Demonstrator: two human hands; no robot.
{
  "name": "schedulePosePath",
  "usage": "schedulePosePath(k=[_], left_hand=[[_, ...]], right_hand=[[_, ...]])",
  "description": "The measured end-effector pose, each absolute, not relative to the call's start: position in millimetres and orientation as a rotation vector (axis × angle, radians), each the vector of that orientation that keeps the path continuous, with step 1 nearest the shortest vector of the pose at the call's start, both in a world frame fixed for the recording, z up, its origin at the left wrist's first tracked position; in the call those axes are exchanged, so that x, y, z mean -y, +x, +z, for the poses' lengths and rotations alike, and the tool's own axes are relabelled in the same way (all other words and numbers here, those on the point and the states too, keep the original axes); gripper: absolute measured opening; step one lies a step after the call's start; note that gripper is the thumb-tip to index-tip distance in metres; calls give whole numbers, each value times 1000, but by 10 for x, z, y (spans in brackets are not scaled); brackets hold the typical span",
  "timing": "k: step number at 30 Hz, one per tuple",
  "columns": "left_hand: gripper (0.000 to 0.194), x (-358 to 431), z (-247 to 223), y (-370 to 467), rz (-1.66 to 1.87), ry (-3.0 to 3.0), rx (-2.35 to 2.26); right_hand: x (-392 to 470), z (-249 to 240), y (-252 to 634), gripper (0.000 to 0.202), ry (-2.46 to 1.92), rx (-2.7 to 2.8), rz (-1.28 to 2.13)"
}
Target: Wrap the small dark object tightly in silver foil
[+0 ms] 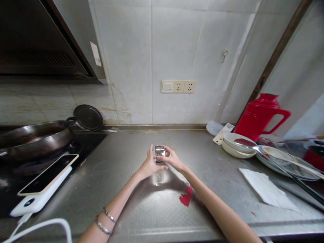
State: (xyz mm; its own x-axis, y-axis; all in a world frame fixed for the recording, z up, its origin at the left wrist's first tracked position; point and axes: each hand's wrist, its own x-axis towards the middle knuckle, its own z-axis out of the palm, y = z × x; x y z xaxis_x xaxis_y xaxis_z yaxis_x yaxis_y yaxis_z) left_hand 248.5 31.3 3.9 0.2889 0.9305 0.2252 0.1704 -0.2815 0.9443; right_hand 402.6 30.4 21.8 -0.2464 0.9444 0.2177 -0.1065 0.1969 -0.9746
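Note:
Both hands meet over the middle of the steel counter point(131, 209), holding a small shiny silver packet point(159, 152) between them. My left hand point(149, 165) grips its left and lower side with thumb and fingers. My right hand point(171, 158) pinches its right and upper edge. The packet is lifted a little above the counter, and its reflection shows on the steel below. Two thin bracelets sit on my left wrist.
A phone point(49, 173) lies on a white power bank point(40, 197) at the left by a dark wok point(35, 136) on the hob. Bowls point(238, 141), plates, a ladle and a red thermos jug point(260, 116) stand at the right. A white napkin point(265, 189) and a red scrap point(186, 197) lie on the counter.

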Motion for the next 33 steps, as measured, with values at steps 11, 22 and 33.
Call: schedulePosePath(k=[11, 22, 33], left_hand=[[83, -369, -8, 2455, 1313, 2026, -1039], [83, -242, 69, 2517, 1208, 1867, -1046], [85, -232, 42, 2539, 1202, 1901, -1017]], right_hand=[[-253, 232, 3966, 49, -819, 1478, 1282], [-356, 173, 4047, 38, -932, 1282, 1372], [-494, 255, 4275, 30, -1010, 1371, 530]])
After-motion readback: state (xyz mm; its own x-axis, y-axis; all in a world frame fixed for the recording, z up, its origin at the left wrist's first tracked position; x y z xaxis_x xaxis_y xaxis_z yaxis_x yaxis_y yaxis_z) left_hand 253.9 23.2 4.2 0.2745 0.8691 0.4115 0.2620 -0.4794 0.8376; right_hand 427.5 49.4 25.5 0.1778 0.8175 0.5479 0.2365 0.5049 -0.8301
